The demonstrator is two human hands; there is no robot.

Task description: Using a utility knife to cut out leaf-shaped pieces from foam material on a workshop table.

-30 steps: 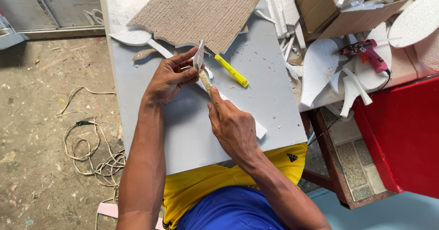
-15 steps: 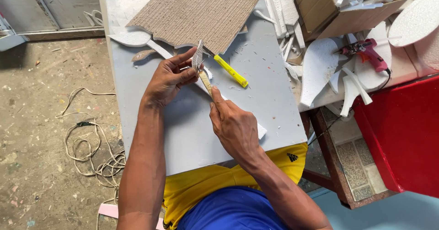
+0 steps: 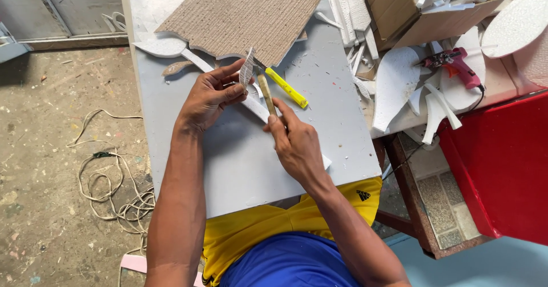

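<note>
My left hand (image 3: pixel 210 96) pinches a small pale leaf-shaped piece (image 3: pixel 246 71) upright above the grey board (image 3: pixel 240 167). My right hand (image 3: pixel 295 143) grips a thin wooden-handled tool (image 3: pixel 266 95), whose tip points up towards that piece. A long white foam strip (image 3: pixel 255 108) lies on the board beneath both hands. A yellow utility knife (image 3: pixel 286 87) rests just right of the tool.
A brown textured sheet (image 3: pixel 242 14) covers the far end of the board. White foam offcuts (image 3: pixel 399 87), a pink glue gun (image 3: pixel 456 67) and a cardboard box (image 3: pixel 411 7) sit at the right. A red bin (image 3: pixel 502 167) stands lower right. Loose cord (image 3: pixel 105 178) lies on the floor.
My right hand has slid the wooden tool up towards the leaf-shaped piece. My left hand has kept its hold on that piece.
</note>
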